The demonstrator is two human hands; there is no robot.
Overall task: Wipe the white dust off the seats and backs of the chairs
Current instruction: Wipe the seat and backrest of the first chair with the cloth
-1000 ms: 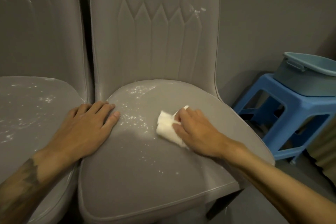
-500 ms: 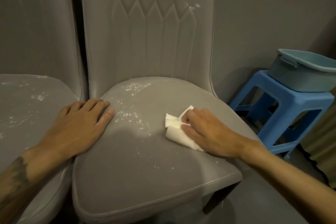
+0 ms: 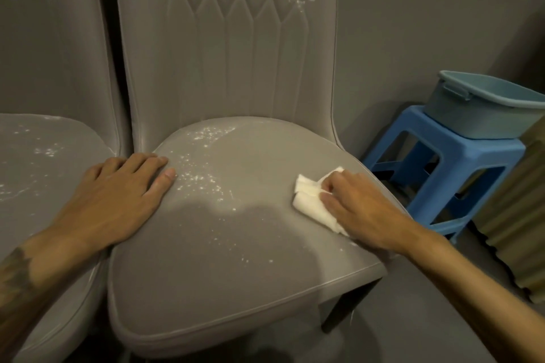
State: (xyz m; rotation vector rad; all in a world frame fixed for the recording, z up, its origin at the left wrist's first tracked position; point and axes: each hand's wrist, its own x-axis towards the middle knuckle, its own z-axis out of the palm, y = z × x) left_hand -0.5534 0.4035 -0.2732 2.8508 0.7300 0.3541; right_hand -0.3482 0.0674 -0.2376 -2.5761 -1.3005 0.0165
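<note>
Grey seat cushion (image 3: 206,268) nearest us looks mostly clean; our right hand (image 3: 362,215) grips the folded tissue (image 3: 309,203) at its right edge, our left hand (image 3: 118,203) lies flat, relaxed. Farther off, white dust (image 3: 200,177) speckles mid-seat, the backrest (image 3: 300,3) and the left chair (image 3: 44,156); we judge most wiping undone.

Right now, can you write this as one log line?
left hand: flat on seat | right hand: holds cloth on seat's right side | dust: beside left hand, also on back
</note>
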